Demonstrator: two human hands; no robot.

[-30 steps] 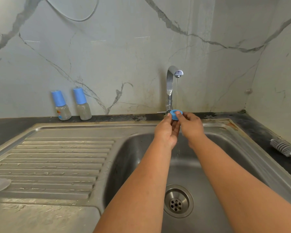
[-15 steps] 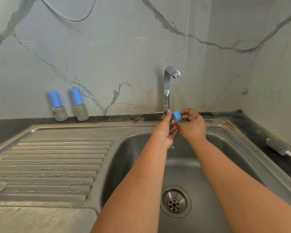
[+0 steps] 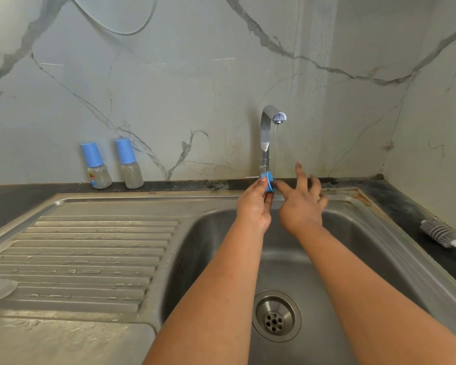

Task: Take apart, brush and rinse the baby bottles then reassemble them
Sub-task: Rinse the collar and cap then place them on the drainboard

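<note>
Room: marble-look wall (image 3: 195,75) behind, dark counter (image 3: 50,189) along it
Sink (image 3: 90,259): steel basin plus ribbed drainboard, drain (image 3: 274,315) below the arms, tap (image 3: 267,133) running a thin stream
Bottles (image 3: 98,164): two capped, upright by the wall, well left of the tap; brush (image 3: 440,231) on the counter at right
Change: right hand (image 3: 300,204) has let go of the blue ring (image 3: 269,183), fingers now spread wide, index tip at the ring; ring turned on edge
Left hand (image 3: 254,206): pinches ring under the stream
Meaning: likely rubbing inside, rinse step ongoing
</note>
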